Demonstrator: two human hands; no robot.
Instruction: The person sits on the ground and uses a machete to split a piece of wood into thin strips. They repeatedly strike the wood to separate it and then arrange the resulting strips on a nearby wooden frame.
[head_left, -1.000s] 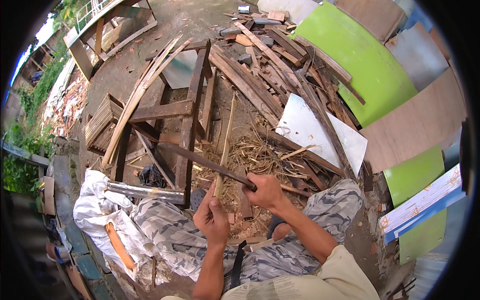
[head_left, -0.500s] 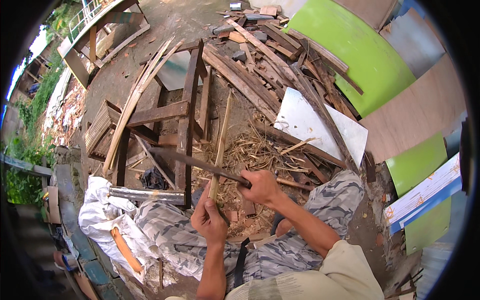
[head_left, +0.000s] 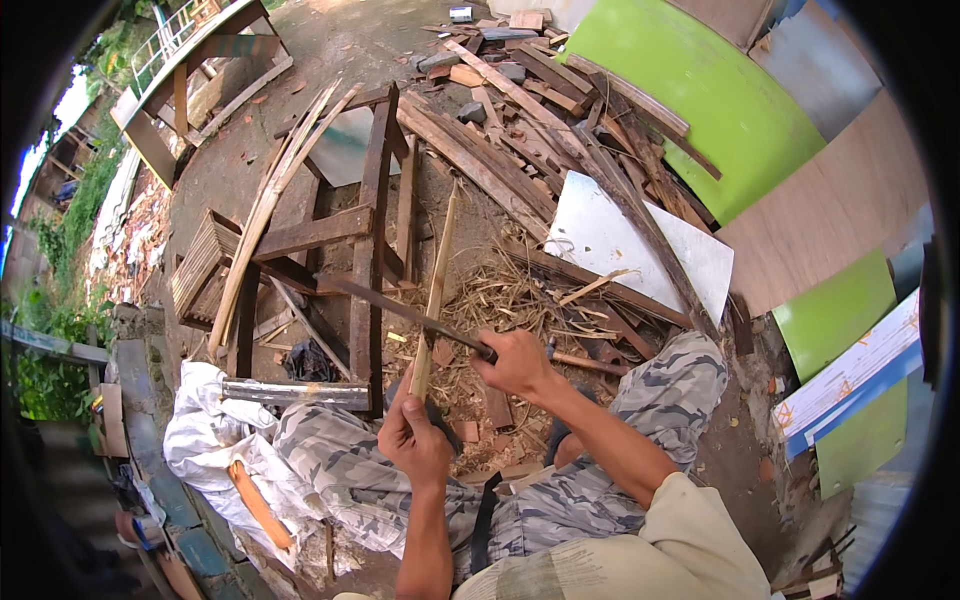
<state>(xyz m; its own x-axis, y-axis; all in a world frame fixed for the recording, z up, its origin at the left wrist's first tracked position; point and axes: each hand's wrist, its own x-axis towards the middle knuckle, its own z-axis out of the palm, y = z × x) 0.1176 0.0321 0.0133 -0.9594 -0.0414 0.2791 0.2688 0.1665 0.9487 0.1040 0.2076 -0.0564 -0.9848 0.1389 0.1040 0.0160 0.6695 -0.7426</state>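
Note:
My left hand (head_left: 412,442) is closed around the lower end of a long pale split-bamboo strip (head_left: 441,262). The strip slants away from me over the ground. In my right hand (head_left: 517,364) is the handle of a long dark-bladed machete (head_left: 385,303). Its blade points to the left and crosses the strip a little above my left hand, with its edge at the wood. Both hands are above my lap, between my knees in camouflage trousers (head_left: 560,515).
Shavings (head_left: 510,305) lie beyond my hands. To the left stands a dark wooden frame (head_left: 375,200) with long pale strips (head_left: 275,200) leaning on it. Scrap timber (head_left: 480,150) is heaped ahead, near a white board (head_left: 640,250) and green panels (head_left: 700,100). A white sack (head_left: 210,430) lies by my left knee.
My right hand has shifted slightly up and left, and the machete blade crosses the strip a little farther from me. My left hand keeps its hold. A small pale chip now shows left of the strip.

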